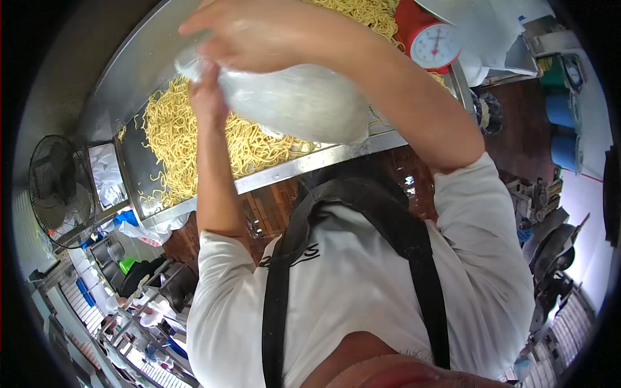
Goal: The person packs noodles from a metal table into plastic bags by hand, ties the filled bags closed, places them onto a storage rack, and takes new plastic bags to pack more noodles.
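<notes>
A full, whitish translucent plastic bag (297,103) lies tilted over the front of a metal tray, its bulging end toward me. My left hand (208,97) is closed around the gathered neck of the bag. Just above it, my right hand (242,32) is bent over the same neck, its fingers curled in close and one finger sticking out to the left. Both hands are slightly blurred. Loose yellow noodles (169,142) spread under and around the bag. What fills the bag cannot be made out.
The metal tray's front rim (278,171) runs between me and the noodles. A red dial scale (435,46) stands at the back right. A fan (61,191) is at the left, with white plastic bags (107,174) beside it. Blue containers (564,129) stand at the far right.
</notes>
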